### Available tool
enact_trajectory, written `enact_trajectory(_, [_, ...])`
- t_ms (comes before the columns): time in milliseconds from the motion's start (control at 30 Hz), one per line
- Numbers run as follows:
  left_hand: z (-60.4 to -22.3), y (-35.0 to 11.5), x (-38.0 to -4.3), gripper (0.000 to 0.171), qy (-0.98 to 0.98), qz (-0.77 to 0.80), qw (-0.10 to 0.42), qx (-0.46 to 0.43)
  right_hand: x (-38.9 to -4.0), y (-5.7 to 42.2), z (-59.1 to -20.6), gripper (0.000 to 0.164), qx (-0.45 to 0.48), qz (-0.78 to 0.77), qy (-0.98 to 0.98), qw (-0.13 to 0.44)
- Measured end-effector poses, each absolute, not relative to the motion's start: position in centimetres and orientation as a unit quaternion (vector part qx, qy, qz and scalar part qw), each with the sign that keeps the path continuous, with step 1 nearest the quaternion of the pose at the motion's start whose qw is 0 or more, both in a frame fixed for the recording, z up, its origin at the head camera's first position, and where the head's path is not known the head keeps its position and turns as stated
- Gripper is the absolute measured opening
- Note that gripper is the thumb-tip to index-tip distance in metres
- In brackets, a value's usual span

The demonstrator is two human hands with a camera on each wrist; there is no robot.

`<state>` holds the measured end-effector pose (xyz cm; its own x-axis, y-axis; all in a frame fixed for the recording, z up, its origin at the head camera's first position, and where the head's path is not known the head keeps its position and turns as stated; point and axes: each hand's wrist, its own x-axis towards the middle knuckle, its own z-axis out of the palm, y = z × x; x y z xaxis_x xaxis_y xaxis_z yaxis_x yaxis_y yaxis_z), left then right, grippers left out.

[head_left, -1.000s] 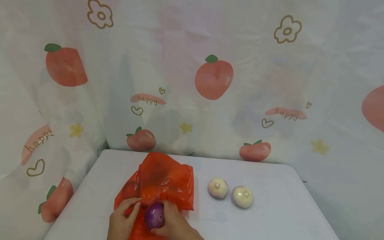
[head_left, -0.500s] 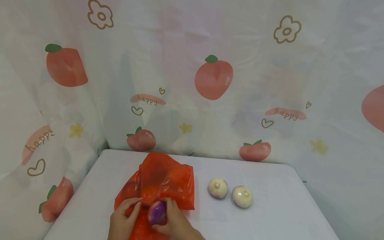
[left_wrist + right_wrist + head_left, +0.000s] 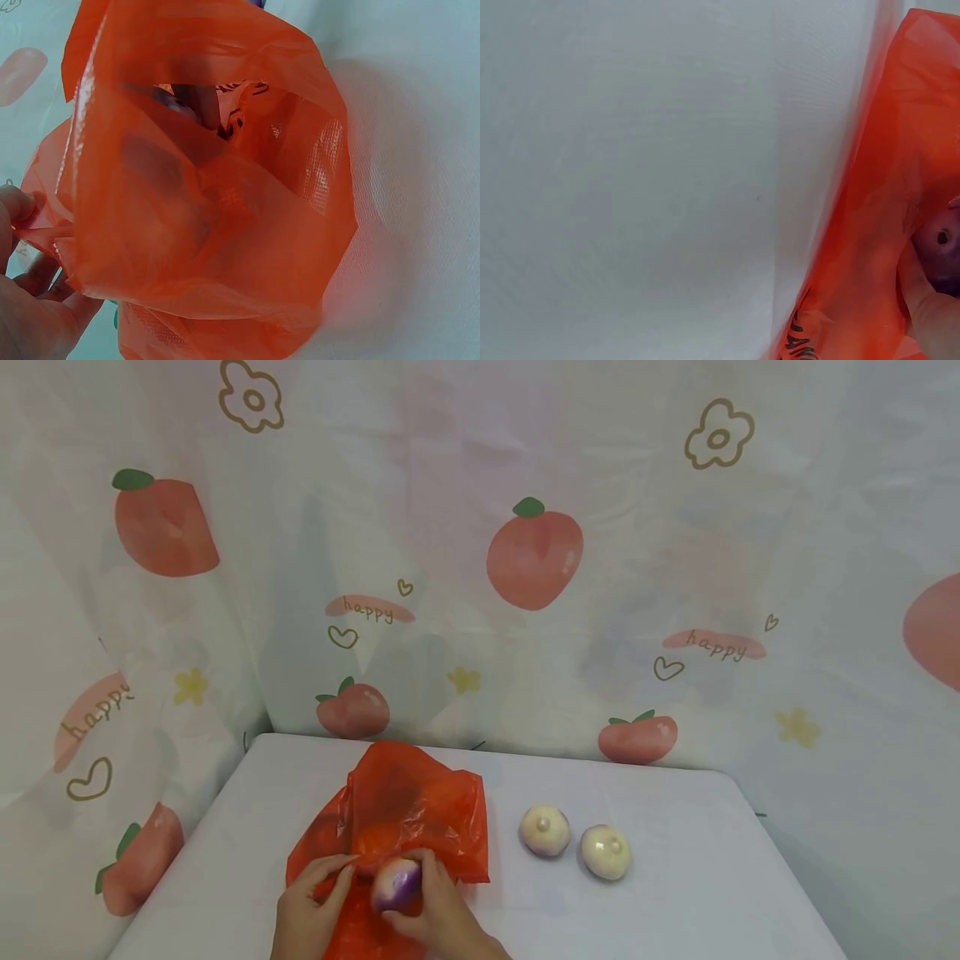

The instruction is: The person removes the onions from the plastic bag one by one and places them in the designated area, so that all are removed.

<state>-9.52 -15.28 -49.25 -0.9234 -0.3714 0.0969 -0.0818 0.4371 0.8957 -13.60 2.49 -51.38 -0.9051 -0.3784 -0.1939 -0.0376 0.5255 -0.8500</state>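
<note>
A thin red plastic bag [image 3: 420,806] lies on the table, its mouth toward me, with rounded orange-red lumps showing through it. My left hand [image 3: 311,902] pinches the bag's edge between thumb and fingers; the left wrist view shows this hand [image 3: 34,300] beside the gaping mouth of the bag [image 3: 225,225]. In my right hand [image 3: 442,906] is a round purple-and-white turnip [image 3: 396,885], held by thumb and fingers at the bag's mouth. The right wrist view catches only part of the turnip [image 3: 939,251] and the thumb [image 3: 930,307].
Two pale turnips, one at the left [image 3: 545,831] and one at the right [image 3: 606,852], sit to the right of the bag. The white table [image 3: 675,902] ends at a back wall of printed cloth [image 3: 450,485], with more cloth along the left side.
The turnip has turned in my right hand, so its white part now faces up, and it has shifted slightly right. My left hand keeps its pinch on the bag, nearly still.
</note>
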Motion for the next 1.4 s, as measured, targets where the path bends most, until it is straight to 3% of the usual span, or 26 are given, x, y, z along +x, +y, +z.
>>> enact_trajectory(1267, [-49.6, -15.2, -9.6, 0.020, -0.834, -0.514, 0.139, 0.144, -12.3, 4.8, -50.9, 0.051, -0.205, -0.512, 0.822, 0.142])
enact_trajectory(1400, [-49.6, -15.2, -9.6, 0.020, -0.835, -0.514, 0.136, 0.145, -12.1, 5.3, -50.7, 0.051, -0.197, -0.509, 0.822, 0.162])
